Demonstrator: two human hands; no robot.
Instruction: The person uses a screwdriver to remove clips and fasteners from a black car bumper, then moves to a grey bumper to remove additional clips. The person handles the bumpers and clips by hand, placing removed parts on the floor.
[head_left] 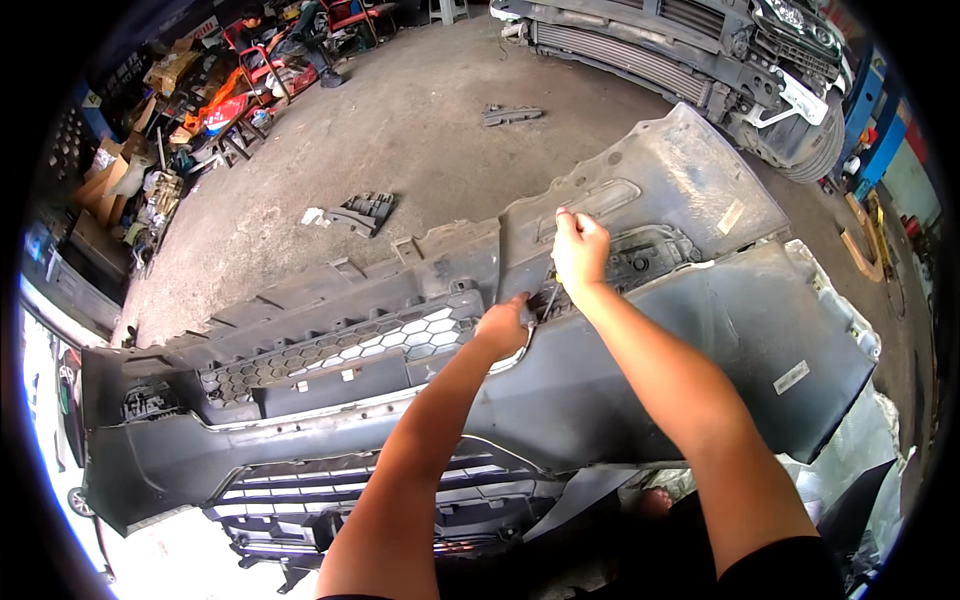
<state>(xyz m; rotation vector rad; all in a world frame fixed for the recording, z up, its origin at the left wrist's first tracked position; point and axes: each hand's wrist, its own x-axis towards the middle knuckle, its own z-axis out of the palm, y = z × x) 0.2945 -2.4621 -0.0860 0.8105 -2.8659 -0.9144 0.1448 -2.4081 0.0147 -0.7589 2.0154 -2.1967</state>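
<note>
A large dark bumper cover [700, 330] lies across the view, inner face up, with a honeycomb grille [245, 378] along its left half. My right hand [582, 250] is closed around the yellowish handle of a thin tool, apparently a screwdriver [550, 296], angled down into a recess right of the grille. My left hand [503, 324] is at that recess, beside the tool's shaft, index finger reaching in and other fingers curled; what they hold, if anything, is hidden. An oval housing [662, 255] sits to the right of my right hand.
A slatted lower grille [270, 492] shows below the bumper. Loose plastic parts [365, 212] lie on the concrete floor [400, 130]. A seated person [290, 45] is among clutter at back left. A car front [640, 55] and blue lift post [865, 110] stand at back right.
</note>
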